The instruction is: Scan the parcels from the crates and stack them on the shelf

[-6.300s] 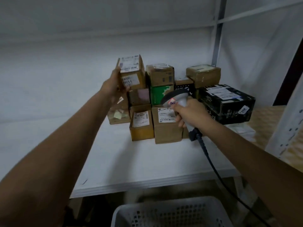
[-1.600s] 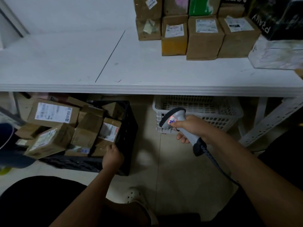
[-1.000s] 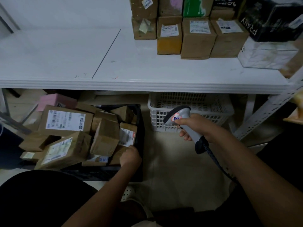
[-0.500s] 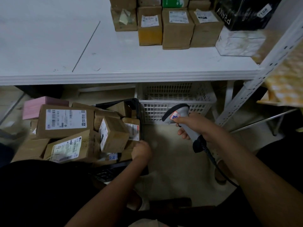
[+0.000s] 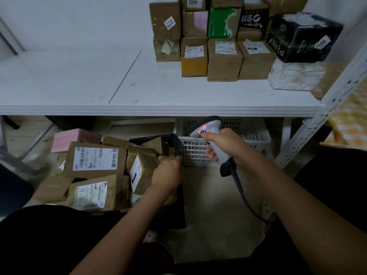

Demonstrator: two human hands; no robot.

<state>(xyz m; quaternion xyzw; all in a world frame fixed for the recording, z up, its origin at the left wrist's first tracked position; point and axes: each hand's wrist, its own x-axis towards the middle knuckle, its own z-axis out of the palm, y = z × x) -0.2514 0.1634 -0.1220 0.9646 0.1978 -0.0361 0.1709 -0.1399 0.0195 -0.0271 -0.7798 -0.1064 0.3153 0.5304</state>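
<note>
Parcels fill the black crate (image 5: 174, 139) on the floor under the shelf (image 5: 158, 92), brown boxes heaped at all angles, a pink parcel (image 5: 67, 138) at the back. I see my left hand (image 5: 167, 174) down in the crate's right corner, fingers clamped on a small brown parcel (image 5: 142, 172) with a white label on its side. Beside the crate sits a white basket (image 5: 250, 133); I cannot see what is in it. My right hand (image 5: 222, 145) stands in front of it, fingers wrapped round the grey scanner (image 5: 210, 133), its dark cable (image 5: 244, 195) trailing down. Up on the shelf, a stack of boxes (image 5: 210, 42) stands at the right, a black box (image 5: 301, 36) touching it. Writing: "4003" on a top box, "PRANY" upside down on the black one, "4-1" hand-marked on a crate parcel (image 5: 92, 193).
</note>
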